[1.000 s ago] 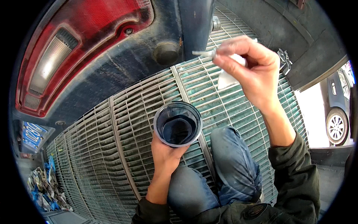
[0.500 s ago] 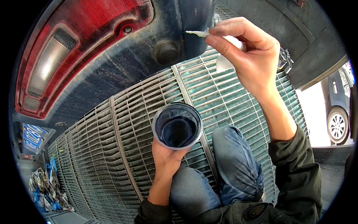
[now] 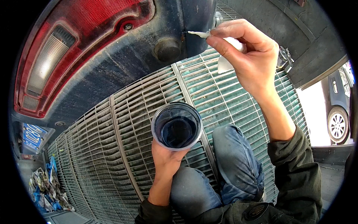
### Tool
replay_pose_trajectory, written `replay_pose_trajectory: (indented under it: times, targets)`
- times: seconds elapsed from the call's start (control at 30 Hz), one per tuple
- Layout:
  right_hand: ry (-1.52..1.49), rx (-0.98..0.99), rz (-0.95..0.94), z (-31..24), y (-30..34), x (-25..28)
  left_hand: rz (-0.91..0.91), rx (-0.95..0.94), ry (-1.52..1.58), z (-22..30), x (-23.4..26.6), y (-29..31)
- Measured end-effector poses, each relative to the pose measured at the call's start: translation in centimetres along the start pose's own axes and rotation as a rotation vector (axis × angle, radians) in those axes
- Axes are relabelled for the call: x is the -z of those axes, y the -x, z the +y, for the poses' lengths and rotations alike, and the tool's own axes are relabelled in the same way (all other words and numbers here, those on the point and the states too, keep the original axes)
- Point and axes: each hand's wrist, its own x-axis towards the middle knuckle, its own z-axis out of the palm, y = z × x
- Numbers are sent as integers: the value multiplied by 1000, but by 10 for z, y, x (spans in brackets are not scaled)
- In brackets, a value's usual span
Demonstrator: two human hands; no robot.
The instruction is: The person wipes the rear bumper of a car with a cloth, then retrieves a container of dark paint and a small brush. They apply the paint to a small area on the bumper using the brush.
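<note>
My left hand (image 3: 164, 158) is wrapped round a clear plastic cup (image 3: 161, 118) from below, held upright above my knees. Dark blue-black liquid (image 3: 177, 131) lies in its bottom. At the upper right, my right hand (image 3: 251, 52) pinches a piece of white tissue (image 3: 225, 65) between thumb and forefinger. Its twisted, pointed tip (image 3: 197, 34) sticks out leftward, just right of a seam in the dusty dark blue car body (image 3: 126, 61). A small dark mark (image 3: 184, 33) shows on the body beside the tip. Whether the tip touches the body I cannot tell.
A red and clear tail light (image 3: 48, 61) and a round dark bumper sensor (image 3: 167, 50) sit on the car. Metal floor grating (image 3: 145, 100) spreads beneath my knees. Crumpled paper and plastic (image 3: 44, 186) lie at lower left. Another car (image 3: 337, 108) stands at far right.
My right hand and the tissue tip have shifted slightly right, away from the seam. The small dark mark beside the tip now shows plainly. My left hand and the cup have barely moved.
</note>
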Motion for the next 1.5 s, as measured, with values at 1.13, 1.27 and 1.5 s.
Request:
replay_pose_trajectory:
  times: [1.13, 1.27, 1.5]
  targets:
    - [145, -137, -857, -64, 47, 26, 69, 11, -450, -3, 1, 6]
    - [62, -167, -790, -60, 47, 28, 23, 13, -326, -11, 6, 4]
    - [-172, -445, -290, -47, 41, 25, 38, 50, -236, -10, 6, 4]
